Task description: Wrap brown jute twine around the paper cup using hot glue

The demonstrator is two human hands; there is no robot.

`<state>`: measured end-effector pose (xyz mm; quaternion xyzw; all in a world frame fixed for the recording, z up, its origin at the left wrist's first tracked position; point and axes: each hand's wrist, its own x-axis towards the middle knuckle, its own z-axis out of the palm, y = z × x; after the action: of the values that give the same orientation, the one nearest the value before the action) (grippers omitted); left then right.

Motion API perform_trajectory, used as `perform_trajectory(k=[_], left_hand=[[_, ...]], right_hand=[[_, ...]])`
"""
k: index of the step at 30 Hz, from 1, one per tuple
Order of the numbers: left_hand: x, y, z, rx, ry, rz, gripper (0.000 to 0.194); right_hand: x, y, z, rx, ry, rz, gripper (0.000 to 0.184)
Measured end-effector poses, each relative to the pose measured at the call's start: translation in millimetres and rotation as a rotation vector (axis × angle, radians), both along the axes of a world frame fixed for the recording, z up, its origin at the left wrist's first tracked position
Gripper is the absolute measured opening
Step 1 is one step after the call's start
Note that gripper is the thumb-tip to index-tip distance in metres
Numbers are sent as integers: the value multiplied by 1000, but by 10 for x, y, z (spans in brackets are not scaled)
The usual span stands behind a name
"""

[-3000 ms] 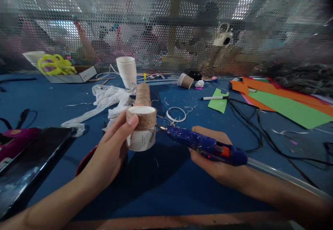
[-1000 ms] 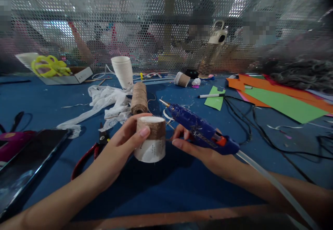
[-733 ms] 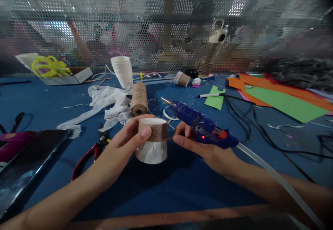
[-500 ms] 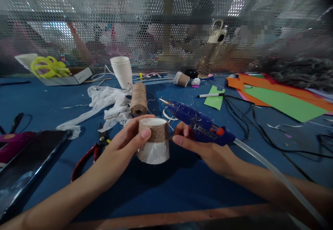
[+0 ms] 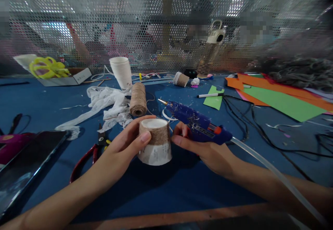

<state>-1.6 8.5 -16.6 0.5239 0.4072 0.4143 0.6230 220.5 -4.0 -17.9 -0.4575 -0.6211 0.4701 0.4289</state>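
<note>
My left hand (image 5: 130, 136) is closed around a small paper cup (image 5: 157, 155), which sits upside down with its base facing up. Brown twine (image 5: 160, 135) is wound in a band about the cup's upper part. Just right of the cup, my right hand (image 5: 194, 141) has thumb and fingertips pinched together near the twine's edge; any strand between them is hard to make out. A blue hot glue gun (image 5: 192, 117) lies across that hand, its handle hidden, its nozzle pointing left above the cup. Behind the cup stands a twine spool (image 5: 138, 100).
White lace (image 5: 108, 100) and red-handled pliers (image 5: 85, 160) lie left of the cup, beside a phone (image 5: 31, 167). Stacked paper cups (image 5: 121, 71), a twine-wrapped cup (image 5: 182, 80) and a bottle (image 5: 210, 55) stand at the back. Coloured paper (image 5: 286, 100) and black cables (image 5: 267, 138) lie right.
The cup has tilted slightly toward me, showing more of its base, and has shifted a little right. Both hands keep nearly the same place and hold.
</note>
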Motion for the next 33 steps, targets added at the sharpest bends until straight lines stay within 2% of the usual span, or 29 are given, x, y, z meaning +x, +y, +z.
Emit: perform_trajectory(k=[11,21,25,29,33], left_hand=[[6,-6,22,24,23,-19,40],[-10,-12,-26,87,-2,-71,37],[-28,-34,-26,41,-8,-70,36],[-22,-44,-25,-35,-31,-114,40],[28,-27,-14,-17,14,-99,44]], right_hand=[[-7,-4,21,-38,-33,29,19],[-22,-23,40,27,-13,2,16],[-70,-45,41,20,70,-73,21],[-101,-59,26,27,77,-90,18],[-100,-60,12,27,60,-100,18]])
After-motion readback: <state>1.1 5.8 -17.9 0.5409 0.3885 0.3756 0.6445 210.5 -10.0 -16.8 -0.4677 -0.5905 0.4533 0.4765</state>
